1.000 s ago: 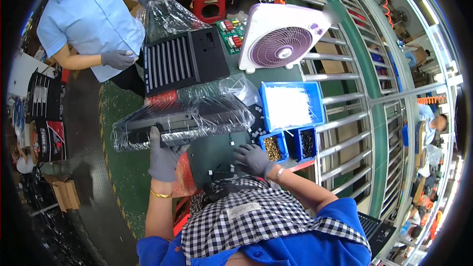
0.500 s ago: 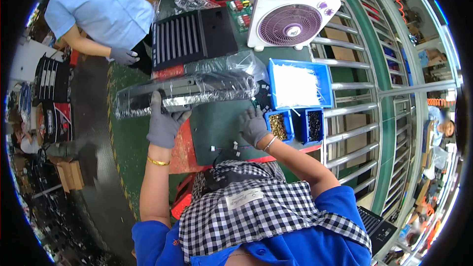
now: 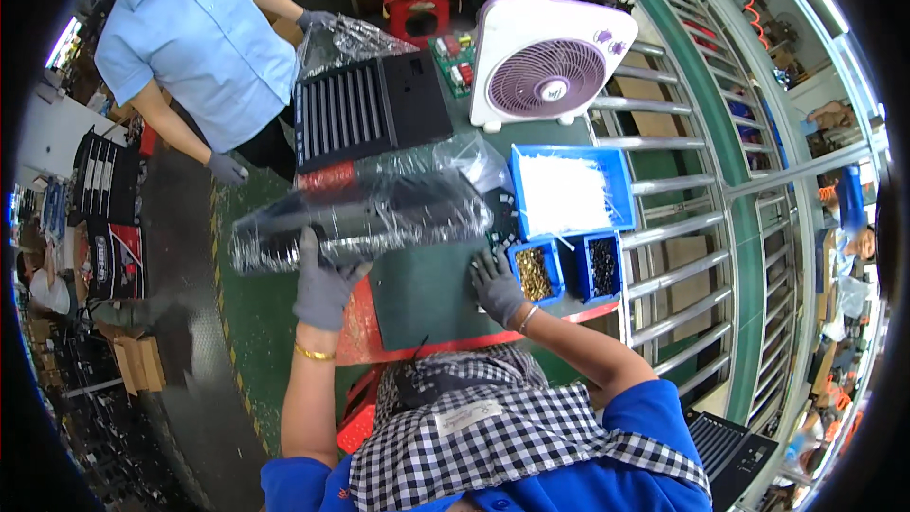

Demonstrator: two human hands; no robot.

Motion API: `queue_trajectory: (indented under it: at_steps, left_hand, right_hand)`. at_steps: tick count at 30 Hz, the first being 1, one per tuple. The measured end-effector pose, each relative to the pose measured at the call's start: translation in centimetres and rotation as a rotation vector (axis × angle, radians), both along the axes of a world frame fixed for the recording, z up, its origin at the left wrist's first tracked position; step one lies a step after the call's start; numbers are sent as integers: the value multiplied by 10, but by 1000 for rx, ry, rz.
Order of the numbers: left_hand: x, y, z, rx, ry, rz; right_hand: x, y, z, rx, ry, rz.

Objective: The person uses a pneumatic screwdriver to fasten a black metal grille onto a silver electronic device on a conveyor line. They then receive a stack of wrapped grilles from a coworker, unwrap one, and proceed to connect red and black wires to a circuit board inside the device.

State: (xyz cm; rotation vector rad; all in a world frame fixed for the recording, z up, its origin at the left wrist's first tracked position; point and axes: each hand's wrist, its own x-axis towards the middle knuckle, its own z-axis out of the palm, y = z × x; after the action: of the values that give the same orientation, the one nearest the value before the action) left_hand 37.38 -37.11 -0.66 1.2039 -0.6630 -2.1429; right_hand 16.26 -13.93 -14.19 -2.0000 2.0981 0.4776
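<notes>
One gloved grip only, my left hand (image 3: 324, 286) clutching the bagged black panel (image 3: 360, 220) overhanging the table's (image 3: 427, 294) left edge, right hand (image 3: 497, 286) spread flat: slippery plastic may slide.

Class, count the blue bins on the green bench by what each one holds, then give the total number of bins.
Bin of white parts: 1, the large blue bin
Bin of brass-coloured parts: 1, the small blue bin
Bin of black parts: 1, the other small blue bin
Total: 3 bins
</notes>
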Motion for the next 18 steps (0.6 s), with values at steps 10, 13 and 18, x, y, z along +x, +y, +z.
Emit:
queue_trajectory:
  at_steps: [10, 13, 18]
  left_hand:
    - [64, 70, -64, 61, 301, 80]
    - [89, 88, -117, 161, 310, 205]
    - [108, 100, -147, 200, 238, 235]
  right_hand:
    - [-19, 7, -18, -317, 70, 20]
    - [-20, 8, -28, -369, 75, 52]
    - [-25, 14, -29, -278, 147, 96]
